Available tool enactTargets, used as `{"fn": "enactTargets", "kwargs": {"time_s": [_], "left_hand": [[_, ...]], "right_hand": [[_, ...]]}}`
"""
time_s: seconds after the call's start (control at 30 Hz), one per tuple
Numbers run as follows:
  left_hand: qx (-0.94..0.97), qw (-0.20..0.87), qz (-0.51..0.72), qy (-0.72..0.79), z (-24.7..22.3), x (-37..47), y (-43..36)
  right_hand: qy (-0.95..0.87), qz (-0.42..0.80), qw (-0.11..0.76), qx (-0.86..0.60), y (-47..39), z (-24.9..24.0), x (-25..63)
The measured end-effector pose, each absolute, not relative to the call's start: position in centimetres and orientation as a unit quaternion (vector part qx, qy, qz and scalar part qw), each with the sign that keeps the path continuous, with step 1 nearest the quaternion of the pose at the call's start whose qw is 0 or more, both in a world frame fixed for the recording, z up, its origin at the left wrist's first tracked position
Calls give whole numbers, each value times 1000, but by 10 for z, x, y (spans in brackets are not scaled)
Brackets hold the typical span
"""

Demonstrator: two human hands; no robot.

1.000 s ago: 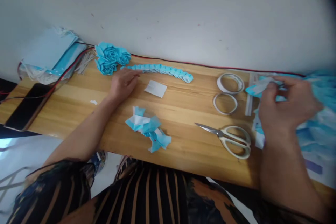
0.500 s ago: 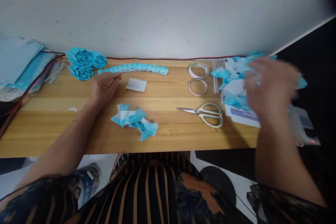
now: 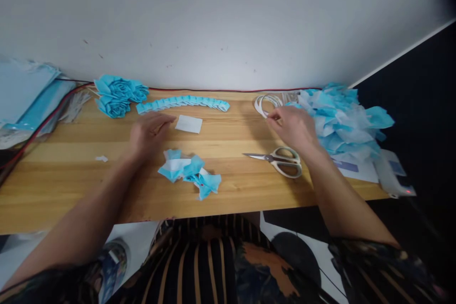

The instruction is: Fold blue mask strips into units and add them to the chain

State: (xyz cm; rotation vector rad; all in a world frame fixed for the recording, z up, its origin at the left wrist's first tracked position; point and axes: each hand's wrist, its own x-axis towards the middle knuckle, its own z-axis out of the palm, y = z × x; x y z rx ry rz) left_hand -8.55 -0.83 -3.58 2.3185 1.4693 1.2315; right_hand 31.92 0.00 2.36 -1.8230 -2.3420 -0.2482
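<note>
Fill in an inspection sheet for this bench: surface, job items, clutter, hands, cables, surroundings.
Surface: wooden tabletop.
Job items: white rings; pale square; pleated blue strip.
Clutter: crumpled blue-white pieces, scissors, blue-white heap, small white scrap.
Hands: left hand beside the square, contents unclear; right hand fingertips at the rings, grip unclear.
Cables: red-and-black cable along the wall.
Surroundings: pale wall with dark marks.

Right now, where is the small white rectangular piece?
In the head view, the small white rectangular piece lies left of centre on the wooden tabletop, beside the left hand and just below the pleated blue strip.
</note>
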Motion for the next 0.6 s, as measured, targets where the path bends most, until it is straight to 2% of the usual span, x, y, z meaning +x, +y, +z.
{"fn": "enactTargets", "kwargs": {"time_s": [0.2, 0.33, 0.6], "left_hand": [[779, 87, 411, 465, -27, -84, -10], [767, 90, 409, 486, -24, -86, -12], [770, 106, 395, 490, -24, -82, -12]], "right_hand": [[-738, -71, 19, -670, 55, 12, 325], [-763, -56, 17, -644, 56, 5, 328], [-784, -104, -67, -608, 57, 8, 307]]}}
